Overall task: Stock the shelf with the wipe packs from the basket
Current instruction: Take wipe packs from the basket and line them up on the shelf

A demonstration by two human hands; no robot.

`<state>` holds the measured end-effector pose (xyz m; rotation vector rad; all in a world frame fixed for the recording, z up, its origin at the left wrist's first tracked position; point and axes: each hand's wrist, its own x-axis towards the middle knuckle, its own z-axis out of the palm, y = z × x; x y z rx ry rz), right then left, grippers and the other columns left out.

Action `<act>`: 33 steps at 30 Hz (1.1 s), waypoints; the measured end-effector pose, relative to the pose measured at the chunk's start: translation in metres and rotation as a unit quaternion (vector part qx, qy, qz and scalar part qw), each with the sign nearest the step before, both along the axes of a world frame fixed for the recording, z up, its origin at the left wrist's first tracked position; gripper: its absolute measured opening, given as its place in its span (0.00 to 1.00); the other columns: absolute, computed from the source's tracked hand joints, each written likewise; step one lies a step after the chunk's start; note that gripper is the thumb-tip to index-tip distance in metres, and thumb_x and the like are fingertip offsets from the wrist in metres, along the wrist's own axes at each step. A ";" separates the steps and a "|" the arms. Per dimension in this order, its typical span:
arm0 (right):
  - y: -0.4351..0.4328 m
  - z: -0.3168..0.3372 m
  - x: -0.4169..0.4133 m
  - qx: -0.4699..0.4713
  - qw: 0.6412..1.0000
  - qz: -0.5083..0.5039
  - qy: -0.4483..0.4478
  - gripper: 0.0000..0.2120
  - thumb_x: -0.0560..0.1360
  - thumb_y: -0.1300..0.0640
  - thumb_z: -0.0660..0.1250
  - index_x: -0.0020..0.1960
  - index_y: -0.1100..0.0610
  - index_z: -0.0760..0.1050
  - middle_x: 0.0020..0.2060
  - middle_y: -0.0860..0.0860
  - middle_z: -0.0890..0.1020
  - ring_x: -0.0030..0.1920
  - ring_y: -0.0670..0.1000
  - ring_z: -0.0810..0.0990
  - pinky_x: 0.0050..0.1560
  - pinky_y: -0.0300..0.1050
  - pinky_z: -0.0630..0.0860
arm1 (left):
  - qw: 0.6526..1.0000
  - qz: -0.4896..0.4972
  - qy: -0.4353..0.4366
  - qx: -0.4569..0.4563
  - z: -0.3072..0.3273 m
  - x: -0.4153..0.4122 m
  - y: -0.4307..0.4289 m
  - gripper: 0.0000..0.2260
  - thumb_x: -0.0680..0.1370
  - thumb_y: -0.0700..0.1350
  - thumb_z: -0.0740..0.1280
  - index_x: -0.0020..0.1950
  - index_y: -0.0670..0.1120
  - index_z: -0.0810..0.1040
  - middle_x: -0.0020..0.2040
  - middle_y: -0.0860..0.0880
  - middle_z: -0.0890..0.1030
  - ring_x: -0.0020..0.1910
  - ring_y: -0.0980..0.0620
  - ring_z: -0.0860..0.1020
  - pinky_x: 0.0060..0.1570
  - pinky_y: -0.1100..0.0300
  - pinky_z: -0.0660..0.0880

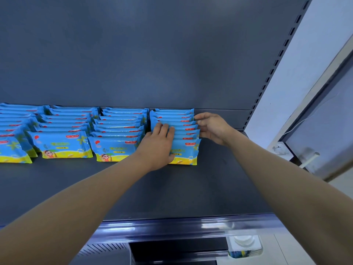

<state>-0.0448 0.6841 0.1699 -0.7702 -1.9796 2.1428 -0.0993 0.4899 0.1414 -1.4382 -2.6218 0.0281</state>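
dark shelf (191, 188) mid-frame carries four rows of wipe packs (118, 129); left hand (156, 144) lies flat and right hand (212, 127) pinches loosely, both squaring the rightmost row (183, 131); bare space right, basket unseen.

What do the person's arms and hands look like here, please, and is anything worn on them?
Both forearms are bare as far as the picture shows, with no sleeves in view. The left hand and right hand wear no gloves, and no watch, ring or bracelet is visible.

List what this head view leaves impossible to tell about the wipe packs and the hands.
- Basket: none identifiable in the head view.
- Leftmost row: cut off by the left edge.
- Rightmost row: front pack partly hidden by the left hand.
- Right hand: fingertips at the row's side; actual grip unclear.
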 end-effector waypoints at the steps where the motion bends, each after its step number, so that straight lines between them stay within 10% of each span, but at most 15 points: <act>1: -0.001 0.001 0.000 0.018 1.000 -0.016 -0.006 0.09 0.78 0.68 0.56 0.53 0.59 0.71 0.47 0.54 0.81 0.48 0.52 0.81 0.46 0.46 0.80 | 1.000 0.001 0.000 -0.004 0.000 0.000 0.000 0.36 0.75 0.58 0.60 0.74 0.41 0.49 0.73 0.43 0.56 0.73 0.43 0.52 0.66 0.50 0.64; 7: 0.000 -0.002 0.008 0.232 0.964 -0.124 -0.046 0.08 0.75 0.66 0.60 0.41 0.55 0.72 0.37 0.50 0.76 0.42 0.50 0.75 0.42 0.42 0.78 | 1.000 -0.005 0.009 0.016 0.000 -0.001 -0.005 0.37 0.74 0.58 0.64 0.75 0.44 0.51 0.73 0.43 0.56 0.73 0.43 0.53 0.70 0.48 0.56; 12: -0.010 -0.004 0.016 0.283 0.955 -0.074 -0.035 0.04 0.75 0.64 0.63 0.45 0.56 0.73 0.38 0.48 0.77 0.42 0.49 0.76 0.47 0.45 0.77 | 0.993 -0.064 0.082 0.060 -0.002 0.001 -0.017 0.21 0.74 0.54 0.65 0.63 0.46 0.67 0.60 0.48 0.69 0.60 0.47 0.66 0.59 0.54 0.61; 19: -0.032 0.010 0.019 0.398 0.915 -0.064 -0.009 0.08 0.73 0.66 0.61 0.48 0.56 0.74 0.44 0.48 0.78 0.45 0.47 0.75 0.43 0.37 0.69 | 0.995 -0.079 0.002 0.068 0.002 0.009 -0.019 0.13 0.74 0.43 0.67 0.54 0.45 0.65 0.48 0.49 0.75 0.49 0.48 0.73 0.48 0.58 0.57; 33: -0.083 0.011 0.019 0.565 0.822 0.045 -0.057 0.10 0.73 0.55 0.69 0.52 0.58 0.77 0.53 0.54 0.78 0.56 0.54 0.73 0.52 0.45 0.71 | 0.995 -0.052 -0.057 0.063 0.004 -0.008 -0.103 0.13 0.74 0.46 0.68 0.57 0.48 0.73 0.52 0.51 0.76 0.54 0.50 0.73 0.52 0.59 0.59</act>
